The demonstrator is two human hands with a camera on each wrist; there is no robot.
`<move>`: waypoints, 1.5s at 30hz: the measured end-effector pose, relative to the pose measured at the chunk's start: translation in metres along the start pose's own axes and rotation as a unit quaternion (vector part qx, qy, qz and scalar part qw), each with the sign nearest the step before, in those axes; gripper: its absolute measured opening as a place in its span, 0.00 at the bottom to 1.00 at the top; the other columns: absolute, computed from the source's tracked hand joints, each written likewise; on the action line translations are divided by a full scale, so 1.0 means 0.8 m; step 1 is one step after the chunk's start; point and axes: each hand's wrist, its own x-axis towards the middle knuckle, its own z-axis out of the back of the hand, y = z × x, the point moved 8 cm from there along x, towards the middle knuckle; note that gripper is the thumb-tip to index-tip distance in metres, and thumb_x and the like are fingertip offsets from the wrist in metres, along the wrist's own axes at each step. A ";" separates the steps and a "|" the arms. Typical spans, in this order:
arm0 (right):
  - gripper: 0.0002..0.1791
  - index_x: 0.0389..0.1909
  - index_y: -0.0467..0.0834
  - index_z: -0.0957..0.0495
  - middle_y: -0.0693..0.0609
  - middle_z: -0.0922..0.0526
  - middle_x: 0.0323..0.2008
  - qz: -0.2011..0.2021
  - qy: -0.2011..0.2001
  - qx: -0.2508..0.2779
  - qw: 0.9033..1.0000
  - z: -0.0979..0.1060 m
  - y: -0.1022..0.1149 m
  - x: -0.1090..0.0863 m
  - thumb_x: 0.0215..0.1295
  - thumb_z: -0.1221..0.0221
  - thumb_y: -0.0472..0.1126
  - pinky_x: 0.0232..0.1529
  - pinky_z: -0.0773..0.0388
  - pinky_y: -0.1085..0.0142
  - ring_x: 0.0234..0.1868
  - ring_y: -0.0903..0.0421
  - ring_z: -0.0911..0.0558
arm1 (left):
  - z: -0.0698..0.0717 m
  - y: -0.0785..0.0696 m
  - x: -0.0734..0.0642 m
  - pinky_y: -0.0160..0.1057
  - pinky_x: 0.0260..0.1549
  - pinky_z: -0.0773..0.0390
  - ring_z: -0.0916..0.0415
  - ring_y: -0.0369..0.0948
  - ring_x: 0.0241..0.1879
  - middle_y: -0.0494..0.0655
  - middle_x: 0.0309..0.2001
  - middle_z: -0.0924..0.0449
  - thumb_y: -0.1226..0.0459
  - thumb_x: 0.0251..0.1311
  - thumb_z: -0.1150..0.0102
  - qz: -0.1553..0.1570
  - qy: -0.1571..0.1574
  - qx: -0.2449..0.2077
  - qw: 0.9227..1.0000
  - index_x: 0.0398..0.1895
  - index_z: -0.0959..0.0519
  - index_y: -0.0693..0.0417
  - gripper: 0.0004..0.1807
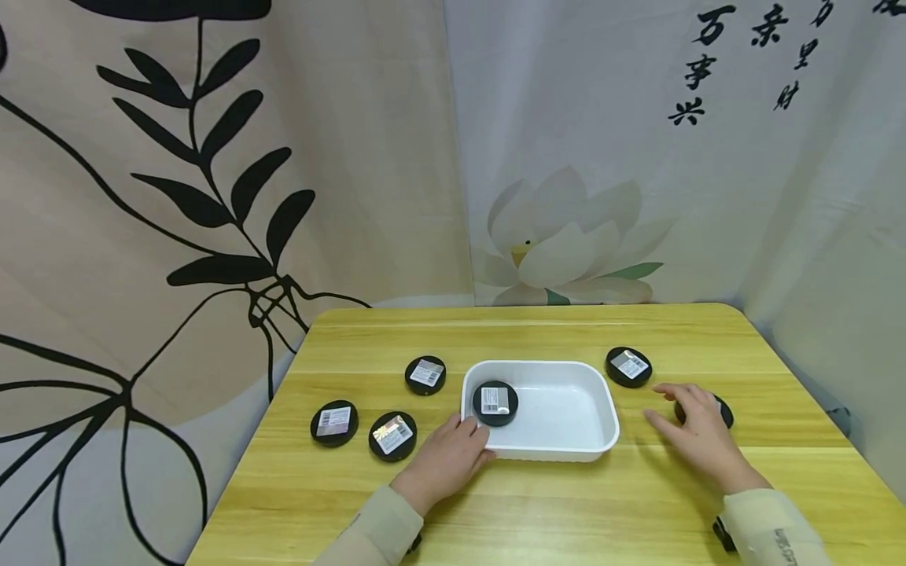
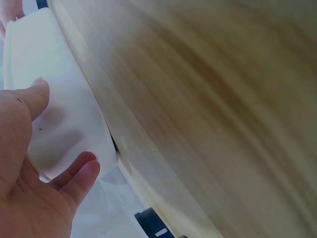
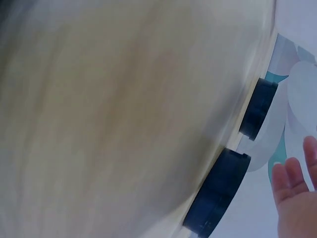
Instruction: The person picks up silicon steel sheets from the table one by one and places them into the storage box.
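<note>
In the head view, a white plastic tray (image 1: 559, 456) stands on the table with a black round disc-shaped case (image 1: 494, 403) at its left end, barcode label up. My left hand (image 1: 453, 456) holds the tray's front left corner. From the left wrist view, the thumb of the left hand (image 2: 29, 168) lies against the tray wall (image 2: 64, 79) and other fingertips touch near its corner. My right hand (image 1: 697, 428) hovers, fingers spread, over a black disc (image 1: 725, 412) that it partly hides. The right wrist view shows that hand (image 3: 297, 208) apart from the nearer disc (image 3: 217, 191).
Another labelled black disc (image 1: 628, 367) lies right of the tray. Left of it are three more: a back one (image 1: 425, 375), a near one (image 1: 392, 436) and a far left one (image 1: 334, 423). The wooden table (image 1: 566, 519) ends at a printed curtain (image 1: 382, 157).
</note>
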 end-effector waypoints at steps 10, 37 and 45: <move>0.26 0.58 0.37 0.25 0.34 0.24 0.50 -0.010 -0.007 -0.008 1.000 0.004 -0.011 -0.003 0.67 0.35 0.49 0.52 0.38 0.40 0.54 0.34 0.32 | 0.000 -0.001 -0.002 0.38 0.42 0.27 0.35 0.40 0.38 0.40 0.38 0.26 0.46 0.74 0.50 0.002 0.007 -0.006 1.000 0.42 0.25 0.46 0.15; 0.29 0.58 0.34 0.27 0.28 0.29 0.54 -0.055 0.011 -0.031 0.998 0.015 -0.045 -0.006 0.68 0.36 0.51 0.48 0.36 0.39 0.53 0.31 0.35 | 0.002 0.000 -0.001 0.38 0.41 0.27 0.34 0.40 0.38 0.40 0.38 0.26 0.47 0.73 0.48 0.000 -0.006 -0.006 1.000 0.41 0.26 0.47 0.14; 0.29 0.59 0.33 0.27 0.27 0.31 0.54 -0.058 0.009 -0.034 0.998 0.019 -0.051 -0.006 0.68 0.37 0.51 0.47 0.36 0.41 0.53 0.30 0.36 | 0.002 0.000 0.000 0.38 0.41 0.26 0.34 0.40 0.39 0.40 0.38 0.26 0.47 0.73 0.48 0.003 -0.001 -0.011 1.000 0.41 0.25 0.46 0.14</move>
